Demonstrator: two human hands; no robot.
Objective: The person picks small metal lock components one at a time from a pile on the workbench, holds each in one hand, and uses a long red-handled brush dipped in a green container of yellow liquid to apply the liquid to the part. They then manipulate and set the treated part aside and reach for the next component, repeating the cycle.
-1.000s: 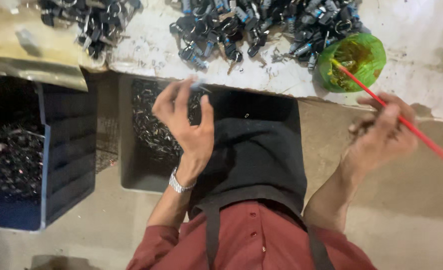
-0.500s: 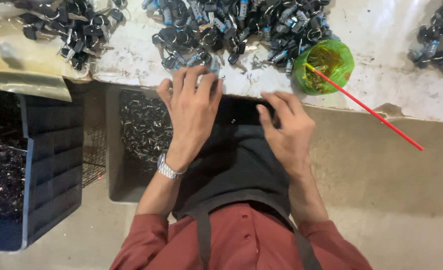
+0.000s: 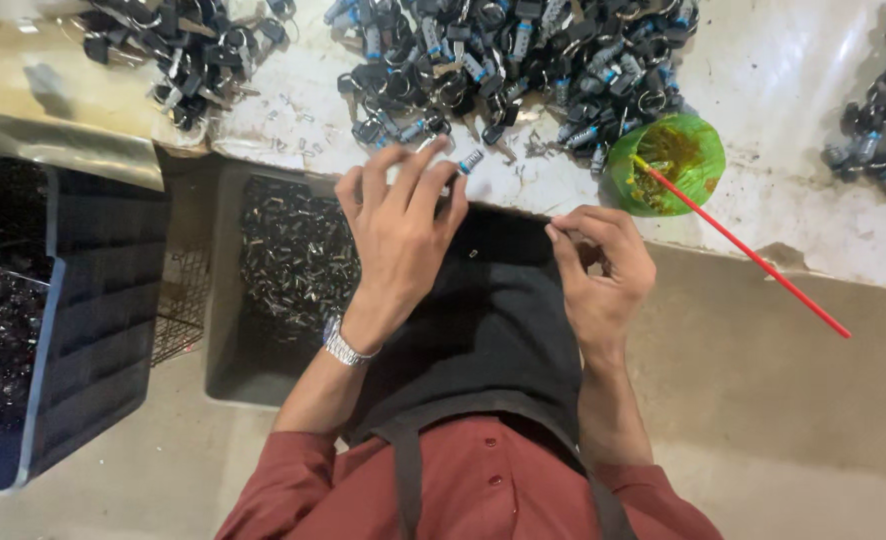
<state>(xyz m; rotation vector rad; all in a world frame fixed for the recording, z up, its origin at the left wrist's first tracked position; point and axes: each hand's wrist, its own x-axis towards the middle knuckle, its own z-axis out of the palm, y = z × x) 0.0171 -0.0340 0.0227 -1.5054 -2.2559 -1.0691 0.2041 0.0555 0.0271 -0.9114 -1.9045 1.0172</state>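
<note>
A dark red shirt (image 3: 483, 490) and black apron (image 3: 483, 330) fill the lower centre of the frame. A silver watch (image 3: 343, 345) circles the left wrist. On the stained, off-white table (image 3: 793, 100) along the top lie heaps of black and silver keys (image 3: 503, 60), some with blue-grey bands. At the upper right, a bright green cup (image 3: 668, 165) holds yellow-brown paste and a red stick (image 3: 753, 255). A dark blue crate (image 3: 93, 320) sits at the left, beside a grey bin (image 3: 228, 340) of dark metal bits.

Worn white bench (image 3: 793, 215) ahead of the hands; concrete floor (image 3: 773, 370) below; dark crates (image 3: 103, 300) at left.
</note>
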